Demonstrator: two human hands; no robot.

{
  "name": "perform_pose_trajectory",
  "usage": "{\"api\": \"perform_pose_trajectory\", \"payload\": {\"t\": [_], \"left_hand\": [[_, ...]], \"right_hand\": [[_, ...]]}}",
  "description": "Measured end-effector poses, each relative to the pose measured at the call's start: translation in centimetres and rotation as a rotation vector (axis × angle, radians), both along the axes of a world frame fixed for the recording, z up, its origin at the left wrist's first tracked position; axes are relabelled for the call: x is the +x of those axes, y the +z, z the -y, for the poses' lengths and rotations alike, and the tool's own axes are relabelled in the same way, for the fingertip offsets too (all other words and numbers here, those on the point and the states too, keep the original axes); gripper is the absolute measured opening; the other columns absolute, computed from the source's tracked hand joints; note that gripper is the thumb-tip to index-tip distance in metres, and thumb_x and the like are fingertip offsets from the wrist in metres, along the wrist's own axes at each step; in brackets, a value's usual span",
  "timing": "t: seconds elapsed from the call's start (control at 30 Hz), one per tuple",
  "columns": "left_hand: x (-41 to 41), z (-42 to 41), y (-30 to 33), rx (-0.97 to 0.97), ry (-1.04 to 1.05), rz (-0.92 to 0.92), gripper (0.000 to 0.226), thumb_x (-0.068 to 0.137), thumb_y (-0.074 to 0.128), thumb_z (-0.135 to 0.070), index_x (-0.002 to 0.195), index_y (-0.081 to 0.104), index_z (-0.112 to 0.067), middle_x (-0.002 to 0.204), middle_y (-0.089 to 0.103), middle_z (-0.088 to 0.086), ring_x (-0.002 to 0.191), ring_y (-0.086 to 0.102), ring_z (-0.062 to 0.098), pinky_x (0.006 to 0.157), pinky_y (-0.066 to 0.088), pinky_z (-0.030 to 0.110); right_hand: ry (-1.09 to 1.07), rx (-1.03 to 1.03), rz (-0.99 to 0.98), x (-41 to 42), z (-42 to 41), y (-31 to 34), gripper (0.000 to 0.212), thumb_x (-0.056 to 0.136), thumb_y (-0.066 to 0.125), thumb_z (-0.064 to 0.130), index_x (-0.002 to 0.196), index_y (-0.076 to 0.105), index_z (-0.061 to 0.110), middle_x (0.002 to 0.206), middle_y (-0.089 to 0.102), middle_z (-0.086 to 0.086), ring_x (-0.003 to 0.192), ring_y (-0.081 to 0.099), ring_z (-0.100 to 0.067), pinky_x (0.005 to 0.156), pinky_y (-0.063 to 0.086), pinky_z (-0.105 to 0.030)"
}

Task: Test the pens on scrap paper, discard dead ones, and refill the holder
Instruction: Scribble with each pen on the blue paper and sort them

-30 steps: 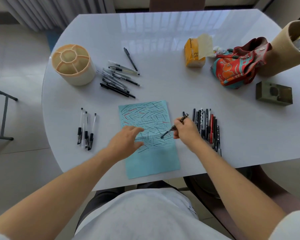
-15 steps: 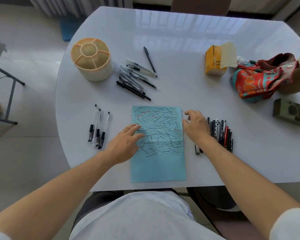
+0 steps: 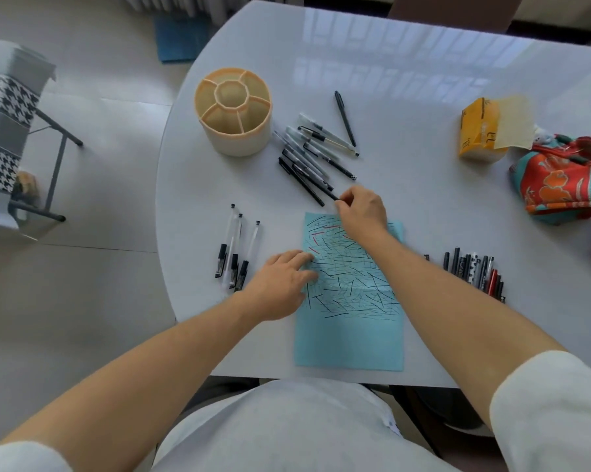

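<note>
A blue scrap paper (image 3: 350,332) covered in pen strokes lies at the table's near edge. My left hand (image 3: 282,284) rests flat on its left edge, fingers straight. Above the paper's top edge my right hand (image 3: 362,212) pinches the near end of a black pen (image 3: 316,180) that belongs to a loose pile of pens (image 3: 316,149). Left of that pile stands a round cream holder (image 3: 234,112) with empty compartments. Three clear pens (image 3: 234,257) lie left of the paper. A row of several dark pens (image 3: 474,272) lies to its right.
A yellow tissue pack (image 3: 481,131) and a red-and-teal patterned cloth (image 3: 563,180) sit at the table's right side. A stool with a houndstooth cover (image 3: 6,107) stands on the floor at the left. The white table (image 3: 423,80) curves away at its left edge.
My right hand left the pen row at the right and reached up across the paper to the pile, taking hold of a black pen's end. My left hand stayed on the paper.
</note>
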State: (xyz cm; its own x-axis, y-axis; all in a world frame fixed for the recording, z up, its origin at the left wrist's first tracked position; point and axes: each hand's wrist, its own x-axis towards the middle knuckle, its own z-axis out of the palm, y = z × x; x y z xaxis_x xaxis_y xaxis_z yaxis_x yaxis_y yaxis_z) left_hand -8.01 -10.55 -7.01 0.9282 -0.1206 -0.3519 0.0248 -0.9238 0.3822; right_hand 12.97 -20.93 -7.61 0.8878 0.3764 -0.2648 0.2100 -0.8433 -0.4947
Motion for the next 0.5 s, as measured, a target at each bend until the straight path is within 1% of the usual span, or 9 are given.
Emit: {"api": "perform_pose_trajectory", "payload": {"t": [0.07, 0.13, 0.2, 0.27, 0.33, 0.4, 0.43, 0.47, 0.5], "left_hand": [[-0.1, 0.0, 0.0, 0.005, -0.006, -0.010, 0.051, 0.091, 0.057, -0.033, 0.142, 0.049, -0.031, 0.159, 0.028, -0.001, 0.148, 0.019, 0.023, 0.119, 0.022, 0.041], [-0.1, 0.1, 0.1, -0.029, 0.014, -0.009, 0.049, 0.092, 0.057, -0.031, 0.140, 0.051, -0.029, 0.158, 0.032, 0.000, 0.148, 0.021, 0.023, 0.119, 0.024, 0.042], [0.1, 0.3, 0.4, -0.131, 0.121, 0.059, 0.045, 0.093, 0.060, -0.028, 0.137, 0.057, -0.025, 0.151, 0.045, 0.001, 0.143, 0.031, 0.023, 0.118, 0.027, 0.042], [0.2, 0.6, 0.8, -0.232, 0.288, 0.140, 0.044, 0.095, 0.061, -0.028, 0.138, 0.056, -0.021, 0.142, 0.055, 0.001, 0.135, 0.041, 0.021, 0.115, 0.033, 0.040], [0.3, 1.3, 1.3, -0.312, 0.394, 0.149, 0.049, 0.097, 0.060, -0.032, 0.143, 0.047, -0.022, 0.136, 0.057, -0.003, 0.124, 0.049, 0.016, 0.107, 0.041, 0.038], [0.5, 2.3, 2.0, -0.380, 0.413, 0.081, 0.052, 0.098, 0.058, -0.035, 0.146, 0.040, -0.028, 0.127, 0.060, -0.010, 0.109, 0.056, 0.010, 0.095, 0.045, 0.032], [0.6, 2.9, 2.3, -0.406, 0.390, 0.030, 0.048, 0.098, 0.057, -0.035, 0.144, 0.042, -0.031, 0.121, 0.062, -0.012, 0.101, 0.059, 0.009, 0.089, 0.047, 0.030], [0.6, 3.5, 2.6, -0.423, 0.355, -0.014, 0.040, 0.099, 0.056, -0.035, 0.138, 0.048, -0.032, 0.113, 0.066, -0.013, 0.094, 0.061, 0.010, 0.084, 0.048, 0.030], [0.6, 4.0, 2.7, -0.426, 0.313, -0.042, 0.027, 0.099, 0.055, -0.034, 0.127, 0.057, -0.033, 0.103, 0.069, -0.015, 0.087, 0.063, 0.010, 0.079, 0.049, 0.031]], "right_hand": [[-0.105, 0.172, -0.080, -0.1, 1.4, 1.1, 0.003, 0.090, 0.069, 0.023, 0.088, 0.068, 0.021, 0.087, 0.073, -0.001, 0.081, 0.068, -0.021, 0.080, 0.059, -0.039], [-0.218, 0.361, -0.139, -0.7, 3.7, 2.7, 0.008, 0.086, 0.073, 0.017, 0.084, 0.069, 0.024, 0.081, 0.074, -0.003, 0.078, 0.073, -0.024, 0.077, 0.062, -0.042], [-0.285, 0.508, -0.167, -1.7, 6.8, 4.3, 0.009, 0.084, 0.075, 0.016, 0.085, 0.071, 0.024, 0.078, 0.075, -0.003, 0.074, 0.074, -0.022, 0.073, 0.063, -0.039], [-0.331, 0.644, -0.255, -3.0, 10.1, 5.6, 0.008, 0.084, 0.074, 0.013, 0.087, 0.074, 0.021, 0.077, 0.076, -0.006, 0.069, 0.071, -0.018, 0.069, 0.061, -0.031], [-0.356, 0.727, -0.369, -4.7, 13.2, 6.6, 0.011, 0.086, 0.071, 0.006, 0.088, 0.076, 0.016, 0.075, 0.075, -0.007, 0.066, 0.068, -0.017, 0.065, 0.058, -0.026], [-0.355, 0.741, -0.472, -6.8, 15.5, 7.0, 0.015, 0.089, 0.068, -0.001, 0.088, 0.078, 0.011, 0.074, 0.074, -0.011, 0.066, 0.066, -0.018, 0.065, 0.056, -0.026], [-0.359, 0.745, -0.518, -7.9, 16.4, 6.9, 0.017, 0.090, 0.067, -0.004, 0.089, 0.078, 0.009, 0.074, 0.073, -0.013, 0.067, 0.065, -0.019, 0.065, 0.056, -0.026], [-0.372, 0.757, -0.555, -8.9, 17.1, 6.8, 0.019, 0.091, 0.065, -0.006, 0.088, 0.078, 0.007, 0.074, 0.072, -0.014, 0.067, 0.064, -0.019, 0.065, 0.055, -0.027], [-0.398, 0.784, -0.587, -9.8, 17.6, 6.6, 0.021, 0.091, 0.064, -0.007, 0.087, 0.078, 0.007, 0.073, 0.071, -0.013, 0.066, 0.063, -0.019, 0.064, 0.054, -0.026]]}}
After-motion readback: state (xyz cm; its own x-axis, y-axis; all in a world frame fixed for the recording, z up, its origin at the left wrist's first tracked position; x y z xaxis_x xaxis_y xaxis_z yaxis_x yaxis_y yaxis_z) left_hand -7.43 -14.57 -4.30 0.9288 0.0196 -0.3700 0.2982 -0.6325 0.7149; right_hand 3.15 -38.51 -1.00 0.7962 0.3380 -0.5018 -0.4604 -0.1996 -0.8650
